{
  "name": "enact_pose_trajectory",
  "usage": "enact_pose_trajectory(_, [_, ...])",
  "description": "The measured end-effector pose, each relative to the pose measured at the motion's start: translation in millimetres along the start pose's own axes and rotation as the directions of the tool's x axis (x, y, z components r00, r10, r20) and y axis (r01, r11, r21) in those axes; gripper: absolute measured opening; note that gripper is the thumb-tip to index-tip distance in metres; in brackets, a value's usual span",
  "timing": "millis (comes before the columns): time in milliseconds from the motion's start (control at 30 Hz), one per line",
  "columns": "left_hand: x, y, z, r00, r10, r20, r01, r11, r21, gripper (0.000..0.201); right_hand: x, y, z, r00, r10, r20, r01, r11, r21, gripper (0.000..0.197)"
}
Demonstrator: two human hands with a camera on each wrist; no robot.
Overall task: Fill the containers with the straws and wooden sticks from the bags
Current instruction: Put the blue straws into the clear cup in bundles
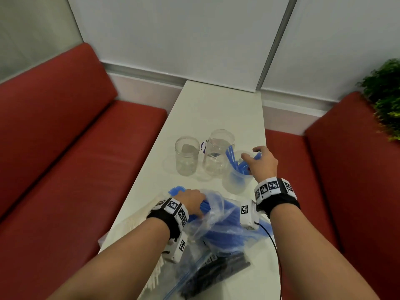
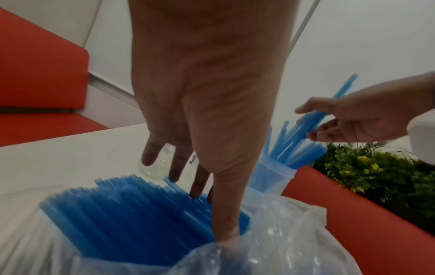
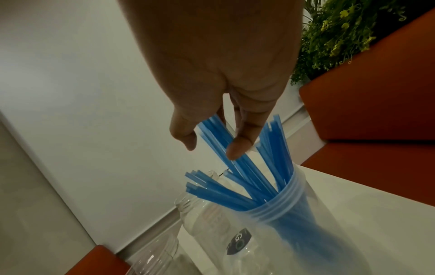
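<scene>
Your right hand [image 1: 263,164] is over the frosted plastic cup [image 1: 237,182], thumb and fingers loosely pinching a few blue straws [image 3: 237,167] that already stand in it and fan out past the rim. That cup sits close to the right edge of the white surface [image 1: 207,109], so not much room on that side, just the red bench [image 1: 337,165] below. Just left of the cup stand two clear jars, the taller jar [image 1: 217,154] almost touching it and the shorter jar [image 1: 186,155] beside that; neither has straws in it.

Your left hand [image 1: 192,201] is at the mouth of the clear plastic bag [image 1: 214,215], thumb pushed in between the plastic and the blue straw bundle [image 2: 132,219], the other fingers stretched fairly straight across the straw ends. Can't really call it a firm grip from the wrist view; it looks more like resting on the pile than curled around it.

Nearer you, a zip bag of black straws [image 1: 216,271] lies partly under the blue bag, and some white sticks [image 1: 138,221] lie along the left edge of the surface. The far half of the surface, toward the wall, is open room
</scene>
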State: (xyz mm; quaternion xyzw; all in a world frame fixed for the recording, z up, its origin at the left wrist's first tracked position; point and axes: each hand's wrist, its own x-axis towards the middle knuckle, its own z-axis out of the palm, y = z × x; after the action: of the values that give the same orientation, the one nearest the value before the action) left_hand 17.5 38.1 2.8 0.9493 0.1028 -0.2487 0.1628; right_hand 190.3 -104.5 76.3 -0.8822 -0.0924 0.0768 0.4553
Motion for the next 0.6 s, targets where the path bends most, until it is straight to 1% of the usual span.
enact_pose_trajectory(67, [4.0, -0.5, 6.3, 1.000, 0.003, -0.008, -0.002, 0.989, 0.146, 0.051, -1.2, 2.3, 1.2, 0.997, -0.062, -0.051, 0.059, 0.997, -0.052, 0.043])
enact_pose_trajectory(133, [7.8, 0.2, 12.7, 1.000, -0.004, -0.010, 0.007, 0.969, 0.246, 0.046, -4.2, 4.5, 3.2, 0.986, -0.138, -0.094, 0.128, 0.986, -0.111, 0.045])
enact_pose_trajectory(200, [10.0, 1.5, 17.4, 1.000, -0.028, -0.010, 0.029, 0.953, 0.303, 0.038, -9.4, 6.8, 6.8, 0.969, -0.215, -0.122, 0.193, 0.966, -0.171, 0.047])
enact_pose_trajectory(267, [11.2, 3.4, 17.6, 0.999, -0.032, -0.029, 0.040, 0.945, 0.324, 0.031, -17.3, 11.1, 10.7, 0.947, -0.291, -0.135, 0.254, 0.937, -0.240, 0.051])
enact_pose_trajectory(300, [11.6, 4.4, 16.6, 0.999, -0.031, -0.037, 0.041, 0.943, 0.331, 0.029, -21.6, 13.9, 12.5, 0.935, -0.323, -0.149, 0.284, 0.930, -0.233, 0.052])
enact_pose_trajectory(367, [11.9, 6.0, 13.9, 0.998, -0.043, -0.042, 0.055, 0.937, 0.344, 0.023, -29.3, 19.1, 14.6, 0.907, -0.373, -0.197, 0.346, 0.925, -0.159, 0.048])
enact_pose_trajectory(433, [12.3, 6.5, 12.9, 0.997, -0.060, -0.042, 0.071, 0.937, 0.342, 0.022, -34.3, 23.5, 15.7, 0.882, -0.408, -0.237, 0.390, 0.913, -0.121, 0.038])
enact_pose_trajectory(467, [12.1, 6.4, 13.0, 0.997, -0.061, -0.043, 0.073, 0.938, 0.339, 0.024, -35.0, 24.9, 16.0, 0.877, -0.419, -0.236, 0.401, 0.908, -0.119, 0.032])
enact_pose_trajectory(500, [11.2, 6.1, 13.8, 0.997, -0.058, -0.045, 0.070, 0.939, 0.336, 0.026, -34.8, 26.1, 15.8, 0.881, -0.420, -0.217, 0.402, 0.907, -0.123, 0.028])
enact_pose_trajectory(533, [10.0, 5.7, 15.2, 0.998, -0.049, -0.049, 0.063, 0.942, 0.331, 0.028, -33.7, 26.5, 15.3, 0.897, -0.403, -0.182, 0.383, 0.914, -0.134, 0.028])
enact_pose_trajectory(600, [7.1, 5.9, 17.7, 0.998, -0.018, -0.052, 0.034, 0.949, 0.315, 0.031, -30.7, 26.0, 14.2, 0.942, -0.323, -0.094, 0.298, 0.930, -0.217, 0.040])
